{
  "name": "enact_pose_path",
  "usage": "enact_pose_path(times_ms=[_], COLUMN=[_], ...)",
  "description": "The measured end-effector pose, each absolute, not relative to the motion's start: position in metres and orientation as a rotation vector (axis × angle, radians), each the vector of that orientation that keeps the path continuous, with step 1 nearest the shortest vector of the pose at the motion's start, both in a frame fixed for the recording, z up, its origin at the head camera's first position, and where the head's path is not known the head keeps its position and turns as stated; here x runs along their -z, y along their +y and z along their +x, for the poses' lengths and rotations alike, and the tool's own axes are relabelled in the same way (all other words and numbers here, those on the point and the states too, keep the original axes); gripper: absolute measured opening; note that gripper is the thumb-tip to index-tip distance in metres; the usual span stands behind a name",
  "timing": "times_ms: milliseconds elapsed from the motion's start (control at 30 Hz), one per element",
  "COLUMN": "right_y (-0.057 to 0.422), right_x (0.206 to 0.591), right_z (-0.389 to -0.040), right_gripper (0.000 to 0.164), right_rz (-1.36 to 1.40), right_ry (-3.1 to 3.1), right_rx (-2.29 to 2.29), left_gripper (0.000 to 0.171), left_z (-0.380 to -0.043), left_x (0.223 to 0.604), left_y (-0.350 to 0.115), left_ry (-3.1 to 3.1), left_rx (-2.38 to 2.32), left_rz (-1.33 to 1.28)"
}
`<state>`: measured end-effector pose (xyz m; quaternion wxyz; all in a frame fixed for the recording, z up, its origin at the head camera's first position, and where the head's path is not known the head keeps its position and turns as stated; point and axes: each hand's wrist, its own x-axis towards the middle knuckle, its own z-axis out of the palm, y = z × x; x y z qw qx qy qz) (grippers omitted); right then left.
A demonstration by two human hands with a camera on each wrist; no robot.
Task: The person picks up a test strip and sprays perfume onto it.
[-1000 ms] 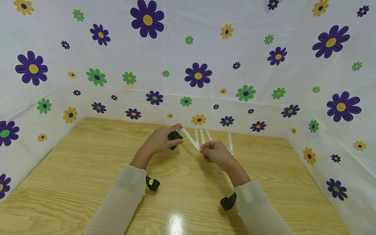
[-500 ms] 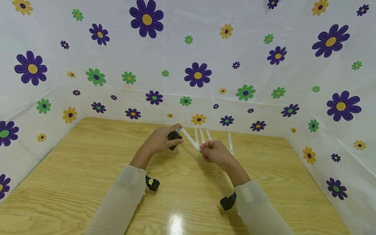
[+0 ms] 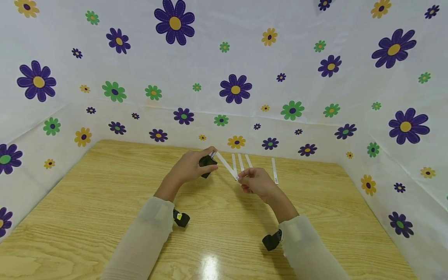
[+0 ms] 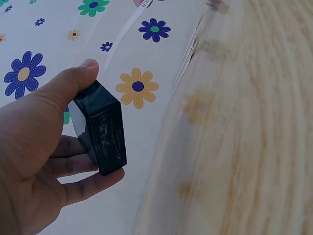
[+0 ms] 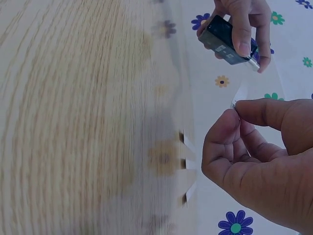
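Observation:
My left hand (image 3: 189,166) holds a black rectangular perfume bottle (image 4: 107,132) with a silver spray neck, tilted above the table. The index finger lies over the sprayer at its top; thumb and other fingers are round the body. White print shows on the bottle's side (image 5: 222,43) in the right wrist view. Between thumb and fingertips, my right hand (image 3: 258,183) pinches the lower end of a white paper test strip (image 3: 225,164). The strip slants up to the left, its far end close to the bottle's sprayer; whether they touch, I cannot tell.
Several white strips lie near the back of the wooden table (image 3: 122,202); one strip (image 3: 275,171) sits apart on the right with small print on its end. Flower-printed white cloth (image 3: 196,70) walls in the table at the back and sides.

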<state>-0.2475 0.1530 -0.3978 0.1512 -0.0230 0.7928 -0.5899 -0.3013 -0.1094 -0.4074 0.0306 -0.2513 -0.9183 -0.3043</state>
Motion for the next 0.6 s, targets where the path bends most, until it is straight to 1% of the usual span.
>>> enact_pose_path(times_ms=[600], right_y=[0.1504], right_x=[0.3978], right_z=[-0.2491], right_gripper=[0.012], right_rz=[-0.063], right_ry=[2.260], right_rx=[1.721], left_gripper=[0.061], left_z=[-0.2988], left_x=[0.4012], left_y=[-0.1109], left_ry=[-2.804], left_rx=[0.953], left_rz=[-0.796])
